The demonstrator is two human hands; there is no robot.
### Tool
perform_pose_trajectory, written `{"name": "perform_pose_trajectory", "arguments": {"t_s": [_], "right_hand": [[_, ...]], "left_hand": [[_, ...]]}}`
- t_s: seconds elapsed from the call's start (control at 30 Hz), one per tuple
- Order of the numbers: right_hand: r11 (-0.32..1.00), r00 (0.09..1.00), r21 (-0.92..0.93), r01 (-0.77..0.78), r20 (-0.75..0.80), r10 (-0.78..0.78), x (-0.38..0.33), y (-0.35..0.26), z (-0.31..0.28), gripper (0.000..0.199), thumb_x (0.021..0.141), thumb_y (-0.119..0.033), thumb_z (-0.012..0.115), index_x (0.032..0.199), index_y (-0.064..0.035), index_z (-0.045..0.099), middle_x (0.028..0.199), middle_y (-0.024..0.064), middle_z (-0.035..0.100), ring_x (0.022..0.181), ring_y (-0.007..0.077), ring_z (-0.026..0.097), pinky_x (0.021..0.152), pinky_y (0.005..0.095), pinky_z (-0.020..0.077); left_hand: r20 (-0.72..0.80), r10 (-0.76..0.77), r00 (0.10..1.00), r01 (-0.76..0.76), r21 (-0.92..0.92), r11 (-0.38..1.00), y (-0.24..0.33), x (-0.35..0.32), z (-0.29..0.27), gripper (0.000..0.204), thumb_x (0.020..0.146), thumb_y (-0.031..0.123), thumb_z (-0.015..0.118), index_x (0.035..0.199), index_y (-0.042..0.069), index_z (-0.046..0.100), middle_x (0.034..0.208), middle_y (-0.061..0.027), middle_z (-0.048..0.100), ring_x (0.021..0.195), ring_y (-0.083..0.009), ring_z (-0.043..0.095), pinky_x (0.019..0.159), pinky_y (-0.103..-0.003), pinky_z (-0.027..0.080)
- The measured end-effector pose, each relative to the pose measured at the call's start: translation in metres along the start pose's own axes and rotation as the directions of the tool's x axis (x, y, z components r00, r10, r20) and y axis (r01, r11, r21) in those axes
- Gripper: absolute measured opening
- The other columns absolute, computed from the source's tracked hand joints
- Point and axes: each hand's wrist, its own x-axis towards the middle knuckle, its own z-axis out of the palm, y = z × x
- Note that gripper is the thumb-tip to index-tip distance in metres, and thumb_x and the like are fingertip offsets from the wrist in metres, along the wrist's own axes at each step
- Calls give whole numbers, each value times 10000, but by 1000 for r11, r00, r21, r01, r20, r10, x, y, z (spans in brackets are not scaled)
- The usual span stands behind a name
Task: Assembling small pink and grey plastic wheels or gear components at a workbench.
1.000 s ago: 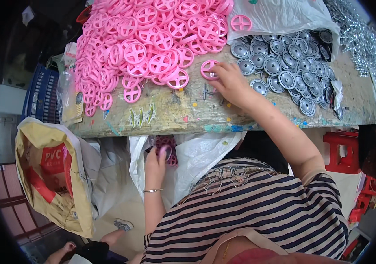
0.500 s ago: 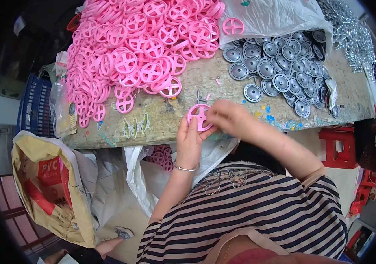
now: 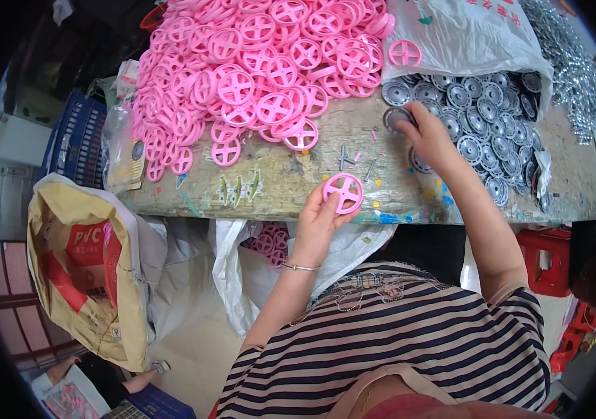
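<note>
Below, white bag (image 3: 242, 272) holds pink wheels (image 3: 268, 242).

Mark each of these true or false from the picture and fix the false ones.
1. The left hand holds a pink spoked wheel. True.
2. The right hand rests in the pink wheel pile. False: it reaches to the grey metal discs, fingers on one grey disc.
3. The grey discs spill from a white plastic bag. True.
4. The bag hanging below the table edge holds grey discs. False: pink wheels show inside it.
</note>
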Motion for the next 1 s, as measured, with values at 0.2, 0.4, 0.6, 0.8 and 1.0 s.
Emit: {"name": "perform_pose_trajectory", "arguments": {"t_s": [0.2,0.4,0.6,0.8,1.0], "right_hand": [[922,955,325,209,136,-264,-73,-69,28,402,832,-65,647,1229,-60,587,901,102,563,827,215,557,726,318,456],[871,970,490,-30,225,-93,-81,-63,41,361,845,-64,651,1193,-8,575,958,70,563,850,125,556,706,246,466],[822,918,516,-240,396,20,-96,-64,40,230,862,-88,650,1070,-4,599,896,20,620,819,86,572,734,242,482],[899,932,426,-98,356,-67,-100,-72,38,191,867,-150,656,1002,-15,642,868,64,613,798,129,590,712,269,480],[953,998,297,-49,61,32,-65,-25,9,232,912,-192,587,1043,-10,645,907,124,644,850,223,626,758,320,489]], "left_hand": [[60,37,997,-35,-42,999,-2,-2,8,384,984,109,466,1362,70,405,1275,-67,503,1128,-173,547,902,-346,534],[115,37,993,-39,19,999,-4,-11,8,386,990,88,435,1370,44,387,1274,-93,497,1134,-196,544,916,-362,535],[140,25,990,-40,109,993,-11,-16,4,342,984,65,430,1321,10,428,1232,-105,514,1082,-197,570,884,-361,557],[101,68,993,-97,318,943,3,-35,-14,352,984,129,473,1317,15,454,1227,-77,535,1105,-143,528,907,-298,501],[-282,288,915,-106,522,846,16,-64,-101,321,995,218,452,1236,16,512,954,-37,628,712,-86,606,536,-214,494]]}}
